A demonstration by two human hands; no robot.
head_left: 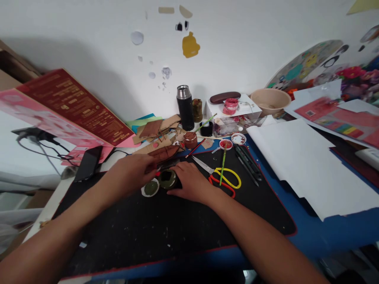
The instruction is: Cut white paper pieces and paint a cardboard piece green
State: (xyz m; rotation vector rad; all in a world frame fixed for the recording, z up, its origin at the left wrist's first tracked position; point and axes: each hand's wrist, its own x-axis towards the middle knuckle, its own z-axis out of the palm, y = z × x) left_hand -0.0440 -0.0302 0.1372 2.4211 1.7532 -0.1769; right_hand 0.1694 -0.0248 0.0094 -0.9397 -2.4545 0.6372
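Note:
My right hand (191,183) is wrapped around a small jar of dark green paint (168,180) on the black mat, fingers over its far side and thumb at the near side. My left hand (139,169) is closed just left of the jar's mouth, with a small red bit showing at its fingertips. What it grips is mostly hidden. Below its fingers lies a white jar lid (150,188) coated inside with green paint. Scissors (223,177) with yellow and red handles rest to the right, a green-handled brush (223,161) across them. Brown-painted cardboard (166,154) lies behind the hands.
Behind stand a black thermos (186,110), a brown paint jar (190,140) and an open red paint pot (226,144). White paper sheets (308,165) cover the right side. On the left are a phone (89,162) and a leaning red board (77,106).

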